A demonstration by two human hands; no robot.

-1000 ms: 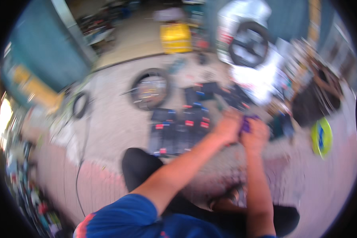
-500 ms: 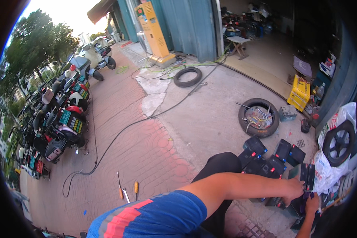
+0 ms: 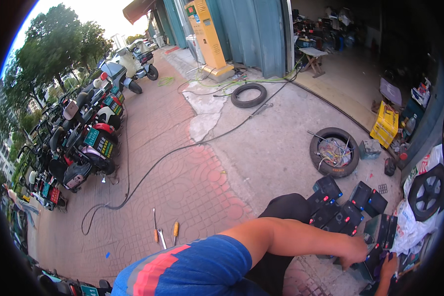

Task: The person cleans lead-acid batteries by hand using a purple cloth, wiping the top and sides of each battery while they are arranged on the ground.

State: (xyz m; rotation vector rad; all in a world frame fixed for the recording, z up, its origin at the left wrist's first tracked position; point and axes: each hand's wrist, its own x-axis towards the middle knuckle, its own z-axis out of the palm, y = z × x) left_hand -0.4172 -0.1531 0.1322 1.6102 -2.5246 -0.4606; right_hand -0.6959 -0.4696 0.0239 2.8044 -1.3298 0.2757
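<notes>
A person in a blue, red-striped sleeve (image 3: pixel 192 269) crouches on a paved forecourt, both hands down among a cluster of black battery blocks (image 3: pixel 352 209) lying on the ground at the lower right of the head view. The left hand (image 3: pixel 352 252) is curled over the edge of one black battery (image 3: pixel 380 234); its fingers press against the casing, though the fisheye rim blurs the grip and whether it truly clasps the block cannot be told. The right hand (image 3: pixel 388 266) sits just beside it, near a small purple object (image 3: pixel 386 256), its fingers partly cut off by the frame edge, so its state is unclear too. Compared with half a second ago the view has barely shifted: the outstretched left forearm lies in the same line and the hands remain at the same batteries, whereas a second ago the camera looked straight down on them. A tyre filled with coloured wires (image 3: pixel 334 151) lies near the batteries, a second tyre (image 3: pixel 248 95) further off. Screwdrivers (image 3: pixel 165 232) rest on the red paving. Parked scooters (image 3: pixel 86 138) line the left side, and a long black cable (image 3: pixel 182 148) snakes across the ground.
</notes>
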